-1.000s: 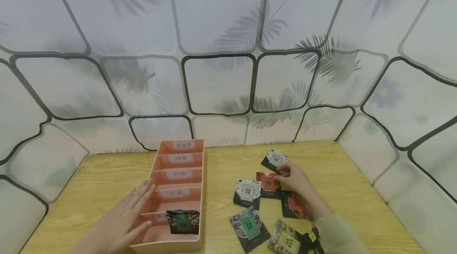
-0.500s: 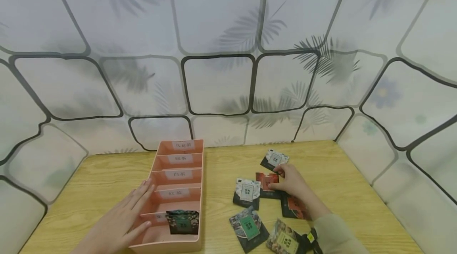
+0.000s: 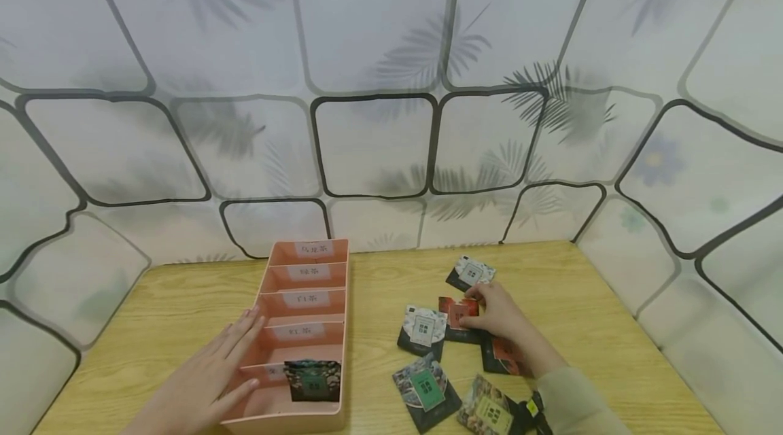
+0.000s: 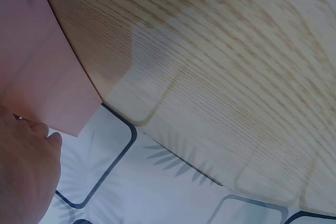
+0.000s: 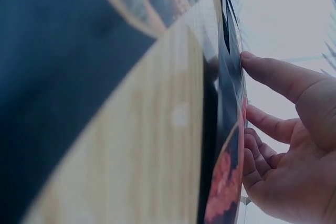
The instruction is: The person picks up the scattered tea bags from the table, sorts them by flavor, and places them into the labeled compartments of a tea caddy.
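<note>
A pink divided box [image 3: 344,353] stands on the left of the table, with paper labels in its compartments. My left hand [image 3: 202,367] rests along its left rim, fingers extended; the left wrist view shows this hand [image 4: 26,166] against the pink wall. Upright in the nearest compartment are dark green-labelled tea sachets [image 3: 313,380]. My right hand [image 3: 501,312] is over a red tea sachet [image 3: 454,312], thumb on its label and forefinger at its top edge. In the right wrist view, fingertips of the right hand [image 5: 294,145] meet the sachet's face [image 5: 226,182].
Around the right hand lie white sachets [image 3: 423,329], another red one [image 3: 501,355] partly under the wrist, a green one [image 3: 426,389] and a yellow-labelled one [image 3: 486,411]. A patterned cloth wall [image 3: 379,143] encloses the table's back and sides.
My right hand has drawn slightly left and down onto the red sachet, its thumb moving onto the label. The left hand and box have stayed put.
</note>
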`<state>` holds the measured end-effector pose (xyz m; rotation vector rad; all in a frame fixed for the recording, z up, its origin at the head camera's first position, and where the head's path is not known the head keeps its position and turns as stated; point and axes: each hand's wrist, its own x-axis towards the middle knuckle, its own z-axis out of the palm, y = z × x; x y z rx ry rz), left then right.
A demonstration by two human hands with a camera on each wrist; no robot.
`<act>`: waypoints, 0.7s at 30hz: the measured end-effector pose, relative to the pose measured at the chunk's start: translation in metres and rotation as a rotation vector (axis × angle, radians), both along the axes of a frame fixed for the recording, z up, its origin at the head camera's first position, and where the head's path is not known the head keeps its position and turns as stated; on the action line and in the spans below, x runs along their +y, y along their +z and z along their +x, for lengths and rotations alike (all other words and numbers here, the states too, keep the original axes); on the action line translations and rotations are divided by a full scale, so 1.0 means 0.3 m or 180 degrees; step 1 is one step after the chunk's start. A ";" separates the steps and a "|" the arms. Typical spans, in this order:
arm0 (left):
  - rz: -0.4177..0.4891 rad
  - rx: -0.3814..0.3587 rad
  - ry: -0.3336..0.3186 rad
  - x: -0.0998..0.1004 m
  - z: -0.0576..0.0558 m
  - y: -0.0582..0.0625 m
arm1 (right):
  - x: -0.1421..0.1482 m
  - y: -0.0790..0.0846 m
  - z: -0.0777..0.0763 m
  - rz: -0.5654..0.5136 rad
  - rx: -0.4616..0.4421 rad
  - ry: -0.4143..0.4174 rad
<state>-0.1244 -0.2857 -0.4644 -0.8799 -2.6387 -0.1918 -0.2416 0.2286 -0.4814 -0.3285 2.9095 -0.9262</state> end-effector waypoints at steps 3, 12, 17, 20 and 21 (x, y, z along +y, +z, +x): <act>0.0001 -0.0030 0.0019 0.001 0.002 0.002 | -0.001 0.000 -0.003 0.0008 -0.0016 -0.0015; -0.0001 -0.0099 0.0100 0.006 0.008 0.007 | -0.006 0.011 -0.006 -0.0110 -0.0071 -0.0053; -0.0004 -0.0073 0.0078 0.006 0.009 0.009 | -0.008 0.016 -0.011 -0.0182 -0.0084 -0.0100; -0.0006 -0.0070 0.0074 0.005 0.009 0.009 | -0.010 0.023 -0.014 -0.0246 -0.0147 -0.0154; -0.0008 -0.0066 0.0075 0.005 0.009 0.009 | -0.011 0.026 -0.015 -0.0262 -0.0166 -0.0180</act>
